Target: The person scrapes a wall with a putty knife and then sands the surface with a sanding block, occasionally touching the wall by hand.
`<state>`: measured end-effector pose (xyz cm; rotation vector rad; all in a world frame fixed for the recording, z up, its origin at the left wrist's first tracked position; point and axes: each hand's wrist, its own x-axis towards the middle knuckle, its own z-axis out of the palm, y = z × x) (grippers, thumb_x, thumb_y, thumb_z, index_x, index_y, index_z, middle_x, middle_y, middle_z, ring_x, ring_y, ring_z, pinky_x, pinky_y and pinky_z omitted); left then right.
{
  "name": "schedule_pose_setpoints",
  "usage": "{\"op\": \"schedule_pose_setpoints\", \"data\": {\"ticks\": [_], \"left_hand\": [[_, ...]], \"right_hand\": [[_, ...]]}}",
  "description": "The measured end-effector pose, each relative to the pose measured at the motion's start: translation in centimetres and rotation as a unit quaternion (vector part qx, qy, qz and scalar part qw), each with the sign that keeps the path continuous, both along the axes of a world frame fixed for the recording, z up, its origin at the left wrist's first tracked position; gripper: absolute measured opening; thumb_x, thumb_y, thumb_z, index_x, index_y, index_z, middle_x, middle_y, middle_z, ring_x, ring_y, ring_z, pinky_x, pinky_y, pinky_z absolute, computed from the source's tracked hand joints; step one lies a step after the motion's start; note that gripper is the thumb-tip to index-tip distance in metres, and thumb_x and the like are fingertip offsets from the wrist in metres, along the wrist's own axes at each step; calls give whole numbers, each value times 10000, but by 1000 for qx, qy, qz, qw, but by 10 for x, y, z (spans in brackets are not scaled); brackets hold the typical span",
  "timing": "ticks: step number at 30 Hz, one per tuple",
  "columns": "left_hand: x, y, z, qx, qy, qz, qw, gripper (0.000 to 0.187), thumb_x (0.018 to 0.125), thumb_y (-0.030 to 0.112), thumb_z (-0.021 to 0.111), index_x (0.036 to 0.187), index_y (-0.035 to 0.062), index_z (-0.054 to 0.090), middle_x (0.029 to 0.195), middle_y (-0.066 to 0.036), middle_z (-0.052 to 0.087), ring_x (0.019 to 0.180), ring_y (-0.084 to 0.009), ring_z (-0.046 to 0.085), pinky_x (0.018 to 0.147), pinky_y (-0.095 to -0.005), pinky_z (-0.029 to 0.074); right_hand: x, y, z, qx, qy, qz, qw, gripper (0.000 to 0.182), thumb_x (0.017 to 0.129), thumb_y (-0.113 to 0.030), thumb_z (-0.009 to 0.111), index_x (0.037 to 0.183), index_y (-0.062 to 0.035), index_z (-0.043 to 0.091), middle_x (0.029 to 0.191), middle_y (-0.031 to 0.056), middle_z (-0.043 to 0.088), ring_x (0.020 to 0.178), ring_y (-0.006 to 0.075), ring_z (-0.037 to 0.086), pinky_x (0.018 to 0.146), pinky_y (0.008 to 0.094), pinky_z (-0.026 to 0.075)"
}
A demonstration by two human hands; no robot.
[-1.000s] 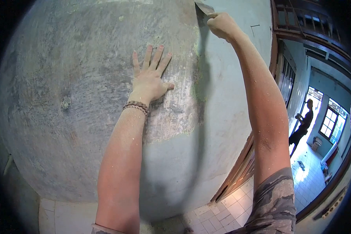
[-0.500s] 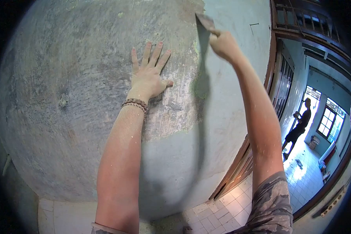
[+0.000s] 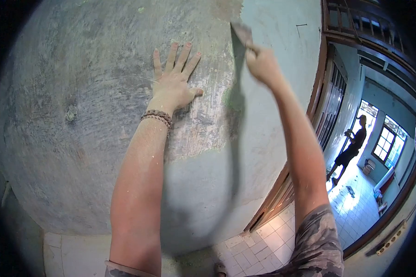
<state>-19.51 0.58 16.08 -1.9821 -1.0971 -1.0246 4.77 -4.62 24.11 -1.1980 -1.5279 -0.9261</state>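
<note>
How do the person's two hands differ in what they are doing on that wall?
The left hand lies flat on the wall with fingers spread and holds nothing; the right hand is closed in a fist around a scraper. The left hand rests on the scraped grey patch, while the right hand works at the edge of the green paint. The left wrist wears a bracelet; the right wrist is bare. Both are dusty and raised.

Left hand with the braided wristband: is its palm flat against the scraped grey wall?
Touching. The head view shows the left hand spread flat on the scraped grey wall, fingers splayed, with no gap visible.
</note>
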Motion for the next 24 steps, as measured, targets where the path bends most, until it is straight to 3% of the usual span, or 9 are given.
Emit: {"op": "schedule_pose_setpoints", "data": {"ticks": [3, 7, 8, 14, 16, 18, 21, 23, 24], "left_hand": [[0, -2, 5, -4, 1, 12, 1000, 950, 816, 652, 627, 1579, 340, 153, 1664, 32, 29, 1528, -230, -61, 1193, -571, -130], [1, 0, 0, 1, 6, 9, 1000, 944, 825, 648, 622, 1580, 337, 148, 1665, 23, 24, 1528, -232, -67, 1192, -577, -120], [2, 0, 0, 0, 8, 6, 1000, 944, 825, 648, 622, 1580, 337, 148, 1665, 23, 24, 1528, -232, -67, 1192, -577, -120], [6, -4, -3, -16, 14, 24, 999, 930, 837, 646, 607, 1581, 334, 146, 1666, 17, 18, 1528, -232, -73, 1186, -588, -125], [4, -4, -2, -6, 8, 22, 1000, 922, 845, 638, 604, 1583, 331, 144, 1667, 14, 15, 1528, -237, -77, 1183, -592, -123], [2, -5, 3, -3, 6, 32, 999, 915, 850, 624, 608, 1583, 329, 146, 1667, 7, 11, 1528, -238, -81, 1183, -593, -119], [10, -9, -3, -6, 12, 38, 999, 902, 857, 606, 611, 1582, 323, 157, 1667, -10, 11, 1528, -246, -72, 1188, -588, -101], [14, -6, -6, -9, 7, 47, 999, 895, 859, 602, 611, 1582, 319, 165, 1667, -19, 15, 1529, -253, -60, 1193, -583, -87], [17, -3, -6, 21, 5, 42, 999, 878, 867, 607, 598, 1580, 322, 171, 1666, -30, 35, 1529, -263, -31, 1199, -579, -70]], "right_hand": [[-36, -47, 64, -139, 139, 16, 980, 457, 924, -237, 501, 1349, -110, 609, 614, 36, 562, 451, 125, 454, 407, 310, 391], [-22, -54, 41, -148, 127, 7, 981, 443, 937, -270, 512, 1345, -135, 619, 595, 16, 548, 432, 117, 440, 381, 309, 363], [-14, -47, 21, -120, 102, -26, 987, 502, 823, -163, 473, 1283, -54, 642, 1070, 250, 703, 1033, 359, 676, 934, 388, 511], [-21, -66, 14, -177, 161, -25, 971, 492, 833, -168, 480, 1286, -64, 643, 1148, 260, 676, 1118, 369, 643, 996, 393, 479], [-16, -72, 41, -168, 135, -7, 976, 449, 937, -247, 512, 1352, -100, 603, 597, 21, 547, 448, 107, 431, 390, 298, 352], [-7, -63, 46, -156, 125, -13, 980, 451, 927, -239, 513, 1337, -81, 614, 582, 7, 508, 443, 98, 397, 400, 299, 357], [11, -49, 31, -122, 65, -19, 990, 449, 915, -230, 518, 1314, -51, 621, 711, 102, 659, 574, 194, 601, 570, 334, 508], [6, -45, 3, -93, 44, -4, 995, 471, 848, -205, 490, 1268, -67, 651, 1181, 257, 657, 1149, 397, 615, 1017, 409, 470], [4, -47, -7, -96, 45, 1, 994, 471, 848, -205, 490, 1268, -67, 651, 1181, 257, 657, 1149, 397, 615, 1017, 409, 470]]}}
